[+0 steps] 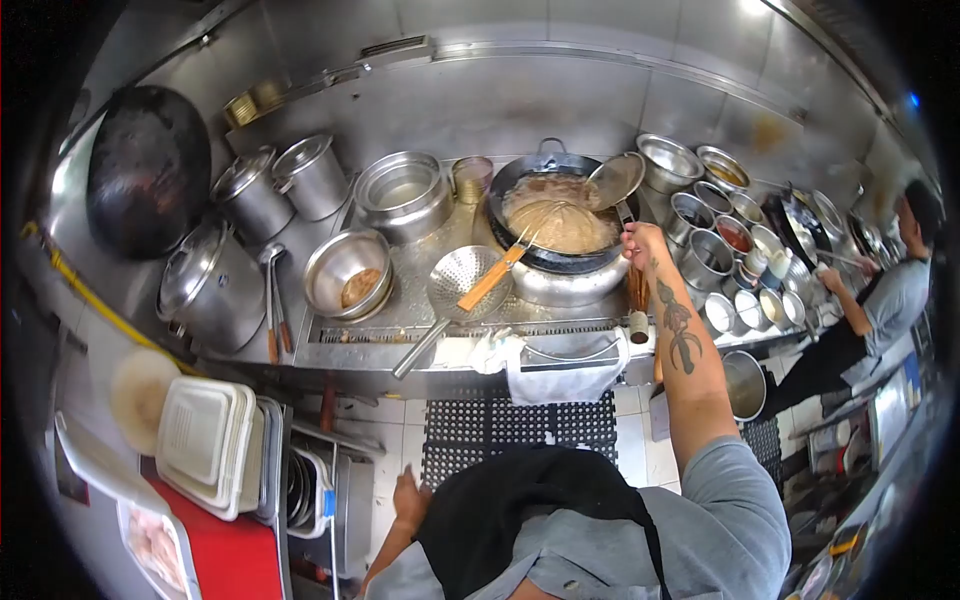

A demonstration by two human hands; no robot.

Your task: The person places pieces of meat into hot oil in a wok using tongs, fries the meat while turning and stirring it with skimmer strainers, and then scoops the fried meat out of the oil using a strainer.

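My right hand (643, 243) is closed around the handle of a round-headed ladle (615, 181), its bowl held over the right side of a dark wok (497, 207). Bubbling brown liquid fills the wok, with a large pale domed mass (560, 226) in it. Left of the wok, a perforated strainer (462, 275) rests on the stovetop, with wooden-handled tongs or a fork (490, 280) across it. Low by my waist hangs my left hand (408, 498), fingers apart and holding nothing.
Steel pots (404, 200) and a mixing bowl (347, 270) crowd the left. Several seasoning containers (733, 236) line the right, beside a co-worker (880, 290). A white towel (568, 372) hangs on the front rail. Stacked trays (205, 430) stand lower left.
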